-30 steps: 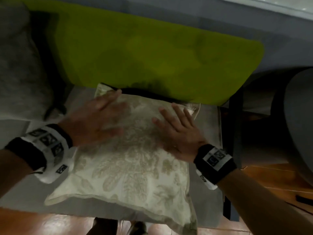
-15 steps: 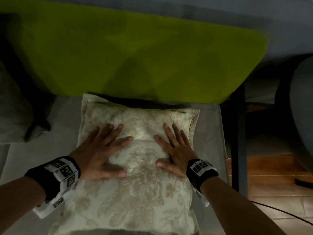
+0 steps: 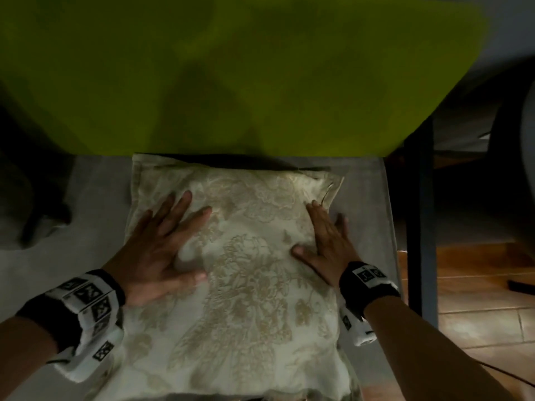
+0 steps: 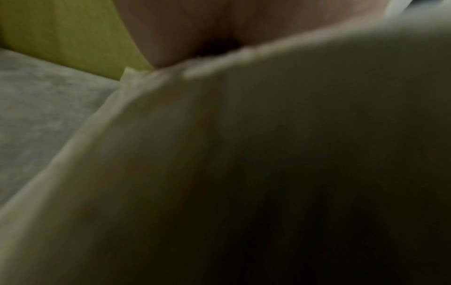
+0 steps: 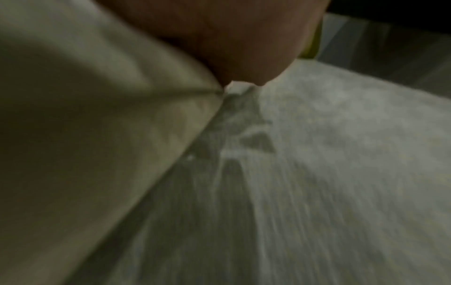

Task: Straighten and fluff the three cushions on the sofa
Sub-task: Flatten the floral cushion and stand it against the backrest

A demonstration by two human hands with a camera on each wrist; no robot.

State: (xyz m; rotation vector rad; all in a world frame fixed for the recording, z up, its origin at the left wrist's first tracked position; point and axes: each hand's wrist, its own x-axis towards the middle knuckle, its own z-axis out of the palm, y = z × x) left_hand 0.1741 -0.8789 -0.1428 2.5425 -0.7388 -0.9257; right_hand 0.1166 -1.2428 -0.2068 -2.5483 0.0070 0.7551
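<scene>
A cream cushion (image 3: 249, 285) with a beige floral pattern lies flat on the grey sofa seat (image 3: 95, 204), its far edge against the lime-green backrest (image 3: 231, 82). My left hand (image 3: 162, 244) presses flat on the cushion's left half, fingers spread. Over at the cushion's right side my right hand (image 3: 324, 241) lies flat, fingers straight and together. In the left wrist view the cushion (image 4: 268, 173) fills the blurred frame below my palm (image 4: 195, 29). The right wrist view shows the cushion's edge (image 5: 85, 135) meeting the seat (image 5: 341, 173).
A dark cushion or shape (image 3: 26, 198) lies at the far left of the seat. A black frame post (image 3: 419, 227) stands to the right of the seat, with wooden floor (image 3: 477, 299) beyond it and a grey rounded object (image 3: 524, 134) at the right edge.
The cushion has been squared up against the backrest. My hands have slid apart across it, the right one out to the right edge, the left one staying on the left half.
</scene>
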